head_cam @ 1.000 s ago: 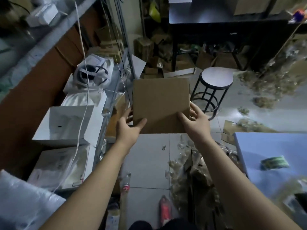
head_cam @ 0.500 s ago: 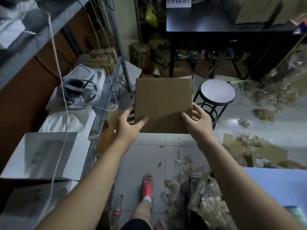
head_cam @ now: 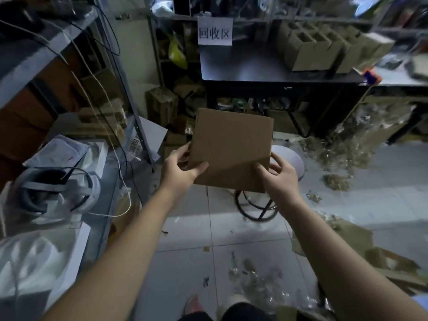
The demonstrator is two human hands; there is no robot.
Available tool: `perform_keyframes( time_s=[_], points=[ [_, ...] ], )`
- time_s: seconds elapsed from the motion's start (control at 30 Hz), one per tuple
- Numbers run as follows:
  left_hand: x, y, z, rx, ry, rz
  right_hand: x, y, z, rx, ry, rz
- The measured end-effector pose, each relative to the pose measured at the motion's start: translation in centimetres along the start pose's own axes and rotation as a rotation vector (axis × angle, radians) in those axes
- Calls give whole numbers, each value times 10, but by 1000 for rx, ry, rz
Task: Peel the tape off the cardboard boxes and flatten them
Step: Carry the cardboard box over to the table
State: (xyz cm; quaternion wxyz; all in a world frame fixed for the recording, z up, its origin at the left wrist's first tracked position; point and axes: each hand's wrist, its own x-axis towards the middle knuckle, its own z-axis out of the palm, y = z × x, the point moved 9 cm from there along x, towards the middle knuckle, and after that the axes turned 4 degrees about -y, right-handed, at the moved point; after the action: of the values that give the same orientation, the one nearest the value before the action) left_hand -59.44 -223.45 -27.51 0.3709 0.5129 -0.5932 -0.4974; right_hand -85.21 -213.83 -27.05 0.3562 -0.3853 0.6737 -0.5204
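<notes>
A flattened brown cardboard box (head_cam: 231,144) is held in the air in front of me, its flat face toward the camera. My left hand (head_cam: 180,167) grips its lower left corner, thumb on the front and fingers behind. My right hand (head_cam: 279,176) grips the lower right corner the same way. No tape shows on the visible face. More cardboard boxes (head_cam: 312,46) stand upright on a black table (head_cam: 266,72) at the back right.
A round stool (head_cam: 289,163) stands on the tiled floor just behind the box. Metal shelving (head_cam: 69,147) with white packages and cables runs along the left. Crumpled tape scraps (head_cam: 335,154) and flat cardboard (head_cam: 347,239) litter the floor on the right. A paper sign (head_cam: 215,31) hangs at the back.
I have walked forward with the box held in both hands, toward the black table and the sign. The stool is now partly hidden behind the box. The grip is unchanged.
</notes>
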Motion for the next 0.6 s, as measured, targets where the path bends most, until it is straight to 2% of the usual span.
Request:
perform_keyframes(
  time_s=[0.27, 0.6],
  points=[
    [111, 13, 42, 37, -22, 16, 111, 8, -17, 7, 50, 56],
    [257, 64, 104, 50, 86, 53, 298, -5, -45, 45, 10, 45]
  ],
)
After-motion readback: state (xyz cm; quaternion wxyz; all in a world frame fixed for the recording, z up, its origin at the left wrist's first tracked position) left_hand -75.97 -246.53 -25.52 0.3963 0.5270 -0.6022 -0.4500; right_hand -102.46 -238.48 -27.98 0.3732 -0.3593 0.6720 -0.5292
